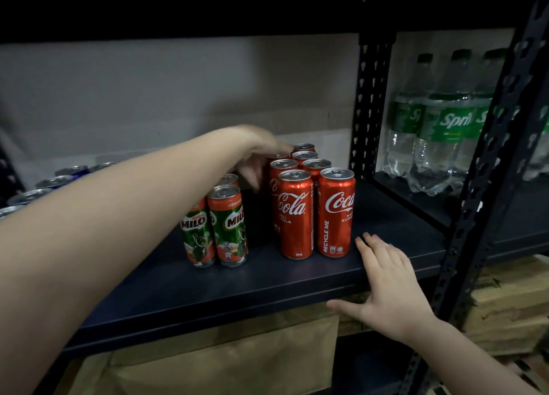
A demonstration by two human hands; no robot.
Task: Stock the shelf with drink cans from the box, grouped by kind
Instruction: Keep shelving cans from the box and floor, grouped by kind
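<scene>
Cans stand upright at frame centre, Milo cans point(215, 225) left of Coca-Cola cans point(312, 204); my left hand point(258, 157) reaches the rear of the gap between them, its grip blurred, hold unclear; my right hand point(386, 281) lies flat on the shelf point(237, 287).

- I see Sprite bottles point(445, 133) standing upright in the bay right of the post point(370, 103).
- Brown cartons point(511, 302) are stacked below those bottles, lower right of the post.
- A grey wall point(178, 97) runs left of the post.
</scene>
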